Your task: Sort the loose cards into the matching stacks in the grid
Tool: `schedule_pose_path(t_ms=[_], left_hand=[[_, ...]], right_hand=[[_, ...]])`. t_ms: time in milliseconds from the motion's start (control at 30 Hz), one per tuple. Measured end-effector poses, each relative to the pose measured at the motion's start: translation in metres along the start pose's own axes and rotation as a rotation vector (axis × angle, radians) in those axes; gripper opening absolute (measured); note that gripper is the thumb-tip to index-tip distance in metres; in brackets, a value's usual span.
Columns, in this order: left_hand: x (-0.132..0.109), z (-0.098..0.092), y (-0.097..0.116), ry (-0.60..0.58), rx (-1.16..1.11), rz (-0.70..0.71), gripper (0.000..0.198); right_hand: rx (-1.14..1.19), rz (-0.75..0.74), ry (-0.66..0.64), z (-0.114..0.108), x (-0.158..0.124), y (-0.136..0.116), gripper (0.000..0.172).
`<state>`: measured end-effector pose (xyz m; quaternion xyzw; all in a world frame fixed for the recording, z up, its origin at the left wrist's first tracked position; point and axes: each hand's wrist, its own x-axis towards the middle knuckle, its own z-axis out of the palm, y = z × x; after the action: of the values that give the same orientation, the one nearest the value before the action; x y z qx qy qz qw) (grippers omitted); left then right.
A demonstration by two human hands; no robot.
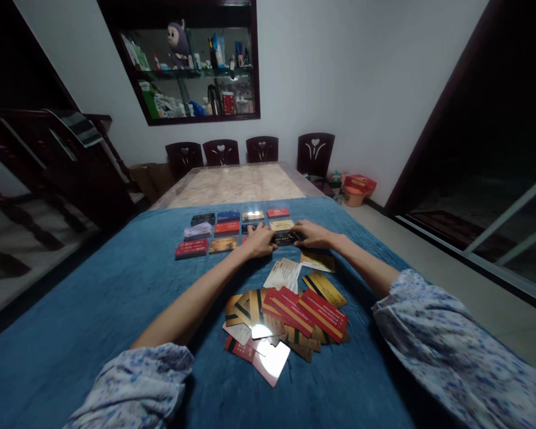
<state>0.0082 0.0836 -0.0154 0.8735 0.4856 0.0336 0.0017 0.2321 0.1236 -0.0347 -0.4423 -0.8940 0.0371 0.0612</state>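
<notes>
A stack of black cards [284, 239] lies at the near right of several neat card stacks. My left hand [261, 241] has its curled fingers against the left edge of these black cards, and my right hand [311, 233] closes on their right edge. Just beyond is a yellow card stack [281, 225]. Under my left hand, a dark stack [249, 228] and a red one are partly covered. Nearer to me spreads a loose pile of cards, with red cards [324, 314] over gold cards [259, 310] and a shiny pale card [272, 361] at the bottom.
A blue cloth [116, 322] covers the near part of the marble table [241, 182]. More stacks stand at left, including red cards [191, 248], white cards [198, 231] and gold cards [223, 245]. Dark chairs [316, 152] line the far end.
</notes>
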Motion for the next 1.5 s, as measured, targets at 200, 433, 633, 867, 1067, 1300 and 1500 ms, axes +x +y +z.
schedule_pose_path(t_ms=[200,433,633,867,1067,1300,1500], left_hand=[[0.002,0.002,0.004,0.001,-0.042,-0.049,0.030],[-0.006,0.002,0.007,0.062,-0.005,-0.027,0.032],[-0.037,-0.002,0.012,0.164,-0.019,0.038,0.029],[-0.090,-0.005,0.016,0.184,-0.077,0.066,0.027],[-0.139,-0.006,0.018,0.198,-0.094,0.087,0.030],[-0.187,-0.005,0.030,0.167,-0.172,0.127,0.056],[-0.198,-0.004,0.036,0.094,-0.195,0.155,0.067]], right_hand=[[0.048,-0.020,0.047,0.005,-0.001,0.004,0.044],[0.028,0.008,0.058,0.005,-0.001,0.002,0.045],[-0.033,0.052,0.055,0.000,-0.013,-0.007,0.044],[-0.109,0.078,0.117,-0.007,-0.036,-0.020,0.044],[-0.056,-0.034,0.181,-0.009,-0.059,-0.048,0.035],[0.101,-0.281,0.193,-0.010,-0.076,-0.105,0.033],[0.174,-0.411,0.143,-0.006,-0.064,-0.141,0.031]])
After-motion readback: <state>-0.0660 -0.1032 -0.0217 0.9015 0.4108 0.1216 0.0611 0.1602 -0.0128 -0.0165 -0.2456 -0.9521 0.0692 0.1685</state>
